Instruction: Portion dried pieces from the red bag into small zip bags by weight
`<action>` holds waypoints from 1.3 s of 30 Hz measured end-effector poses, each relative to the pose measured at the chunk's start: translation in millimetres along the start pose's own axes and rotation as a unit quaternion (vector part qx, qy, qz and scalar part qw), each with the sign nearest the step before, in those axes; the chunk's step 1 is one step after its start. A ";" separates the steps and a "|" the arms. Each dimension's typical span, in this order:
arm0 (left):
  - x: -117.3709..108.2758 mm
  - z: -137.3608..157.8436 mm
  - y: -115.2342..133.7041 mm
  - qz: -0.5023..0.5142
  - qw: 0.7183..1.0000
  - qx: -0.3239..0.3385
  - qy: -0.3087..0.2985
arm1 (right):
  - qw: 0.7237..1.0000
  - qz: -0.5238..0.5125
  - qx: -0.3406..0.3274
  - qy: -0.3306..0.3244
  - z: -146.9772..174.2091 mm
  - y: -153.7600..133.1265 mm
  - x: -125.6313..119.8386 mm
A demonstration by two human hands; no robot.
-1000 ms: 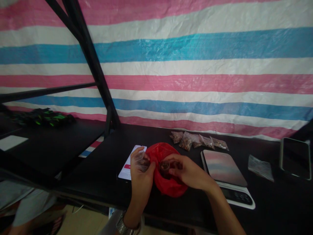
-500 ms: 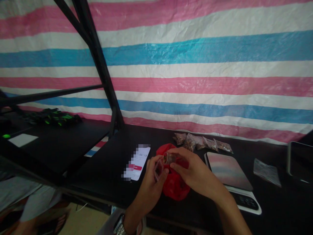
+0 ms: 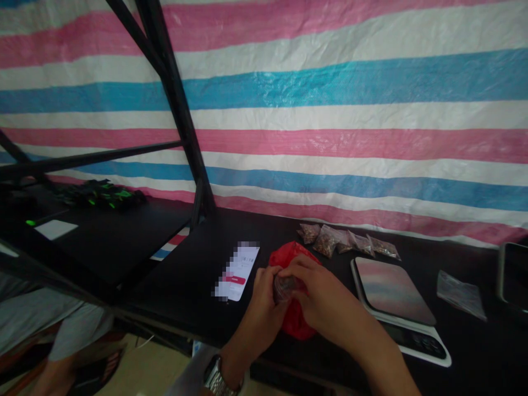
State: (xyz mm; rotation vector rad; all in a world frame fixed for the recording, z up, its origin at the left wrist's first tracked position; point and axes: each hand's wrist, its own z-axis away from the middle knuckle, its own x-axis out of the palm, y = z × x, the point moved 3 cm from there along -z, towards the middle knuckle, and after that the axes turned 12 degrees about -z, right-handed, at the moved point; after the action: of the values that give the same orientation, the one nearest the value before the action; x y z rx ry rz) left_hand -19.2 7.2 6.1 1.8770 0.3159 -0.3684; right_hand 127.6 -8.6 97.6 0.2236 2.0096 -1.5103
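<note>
Over a red plastic bag [image 3: 295, 327], my two hands meet around a small clear cup [image 3: 284, 287] with brownish contents. My left hand [image 3: 266, 300] is closed at the cup's left side, on what looks like a small clear plastic bag, now mostly hidden by the fingers. From the right, my right hand [image 3: 307, 283] grips the cup with thumb and fingers. Behind the hands lie several small clear bags of brown bits [image 3: 328, 240]. A kitchen scale [image 3: 396, 291] with a metal plate stands to the right.
Left of my hands lies a lit phone [image 3: 239, 275]. An unfilled-looking clear bag [image 3: 461, 294] rests right of the scale, near a dark framed object [image 3: 513, 278]. A black metal post [image 3: 181, 110] rises at the left. Another person's leg [image 3: 78, 330] shows at lower left.
My hands have come together. The cup, earlier tilted beside the clear bag's mouth, is now enclosed between both hands. The view has shifted slightly, moving the table things rightward.
</note>
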 end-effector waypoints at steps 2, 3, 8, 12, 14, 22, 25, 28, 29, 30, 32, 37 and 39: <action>0.6 0.9 5.9 -0.014 1.000 0.009 -0.015 | 0.999 0.049 0.006 0.005 -0.5 -0.3 0.9; 0.6 1.0 8.4 -0.016 1.000 0.014 -0.022 | 0.998 0.066 0.001 0.003 -0.9 -1.0 1.3; -0.7 -3.2 10.5 0.004 0.999 0.025 -0.029 | 0.996 0.038 -0.080 0.002 -1.8 -8.0 -1.3; -1.4 -6.1 0.5 0.014 1.000 0.010 -0.017 | 0.994 -0.017 -0.100 0.048 -1.1 -5.2 -12.9; -2.5 -5.3 -3.6 0.011 1.000 -0.001 -0.004 | 0.994 -0.024 -0.083 0.073 0.3 0.8 -21.3; -13.3 12.0 16.9 -0.017 0.976 -0.141 0.163 | 0.995 0.025 0.095 0.018 11.2 29.0 -31.9; -8.0 17.4 20.7 -0.029 0.968 -0.201 0.145 | 0.996 -0.012 0.085 -0.032 10.2 24.4 -17.3; -3.9 15.4 13.9 0.016 0.967 -0.228 0.114 | 0.993 -0.043 0.081 -0.075 5.6 23.4 -2.6; -4.4 13.5 10.7 0.033 0.965 -0.235 0.111 | 0.992 -0.037 0.093 -0.076 4.1 25.9 -0.3; -5.7 11.1 7.8 0.046 0.964 -0.240 0.108 | 0.991 -0.022 0.107 -0.071 3.0 29.5 0.3; -10.4 6.3 4.2 0.054 0.963 -0.244 0.104 | 0.990 0.015 0.131 -0.050 2.0 37.5 -2.8; -20.4 1.8 6.5 0.039 0.958 -0.257 0.123 | 0.981 0.097 0.169 -0.013 4.9 48.4 -16.9; -18.9 2.1 8.1 0.036 0.958 -0.249 0.137 | 0.975 0.124 0.184 -0.006 5.0 48.0 -19.1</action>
State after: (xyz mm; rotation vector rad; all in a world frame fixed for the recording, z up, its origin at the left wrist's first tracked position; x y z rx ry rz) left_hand -33.6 1.9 20.0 1.4318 0.4765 0.0288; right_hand 167.5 7.1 68.4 0.5912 1.6087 -1.7007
